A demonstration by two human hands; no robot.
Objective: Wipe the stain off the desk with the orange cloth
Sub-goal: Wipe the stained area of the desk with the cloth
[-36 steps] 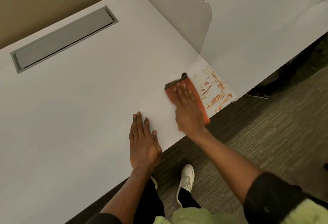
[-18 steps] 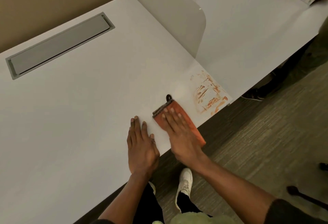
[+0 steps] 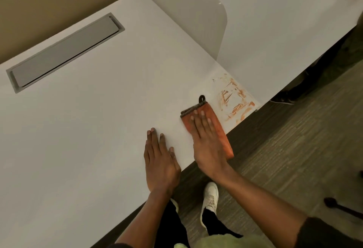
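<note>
White tabletop [image 3: 94,129]: orange stain [image 3: 234,102] at its right front corner. Orange cloth [image 3: 217,127] just left of it, under flat, open right hand [image 3: 206,143]. Left hand [image 3: 160,163] flat, empty. Grey floor [image 3: 294,149].

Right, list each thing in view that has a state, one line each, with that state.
Orange cloth: folded, flat on the desk, pressed under the right hand, beside the stain, not on it.
Stain: orange streaks at the desk corner, not yet wiped off.
Right hand: open, palm down on the cloth.
Left hand: open, flat on the bare desk.
Cable hatch: lid closed.
</note>
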